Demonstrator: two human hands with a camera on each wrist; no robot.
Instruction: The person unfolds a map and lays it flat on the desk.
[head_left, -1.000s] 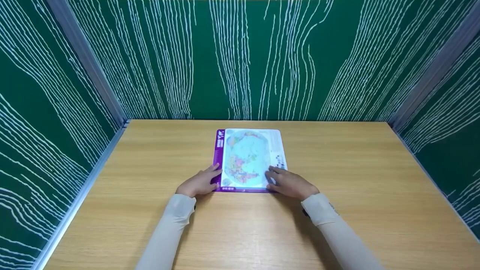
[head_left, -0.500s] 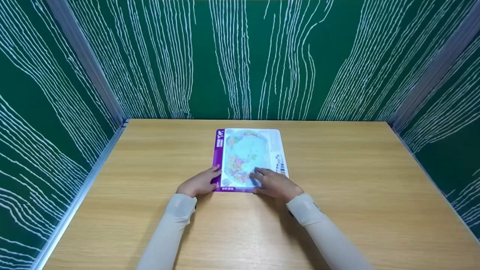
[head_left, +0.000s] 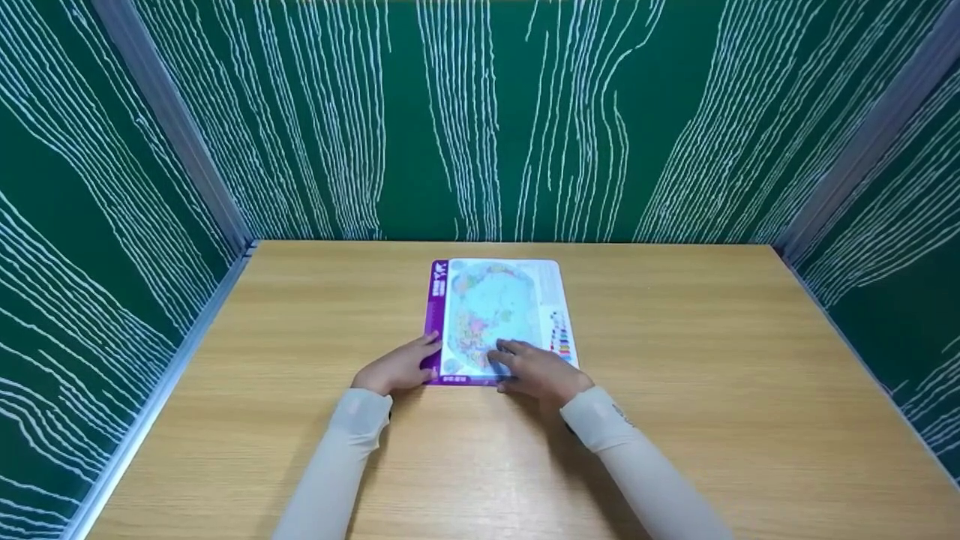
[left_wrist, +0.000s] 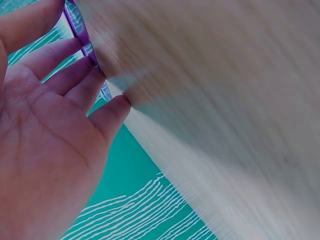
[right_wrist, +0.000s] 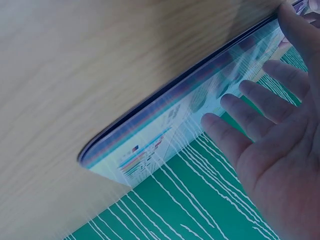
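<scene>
A flat, glossy world map board (head_left: 499, 300) with a purple border lies on the wooden table, its left strip and near edge purple. My left hand (head_left: 397, 365) touches the board's left edge near its lower corner, fingers fairly straight; the left wrist view has those fingertips (left_wrist: 97, 75) right at the purple edge. Over the lower right part of the map is my right hand (head_left: 541, 369), fingers spread. In the right wrist view its thumb (right_wrist: 295, 30) meets the near edge while the fingers (right_wrist: 232, 135) reach over the shiny face. The right hand hides part of the map.
The wooden table (head_left: 697, 360) extends on all sides of the board. Green walls (head_left: 405, 120) with white wavy lines stand at the back and both sides, joined by grey corner posts (head_left: 176, 120).
My right hand has slid left from the board's lower right corner along its near edge, over the map. The left hand and the board have stayed in place.
</scene>
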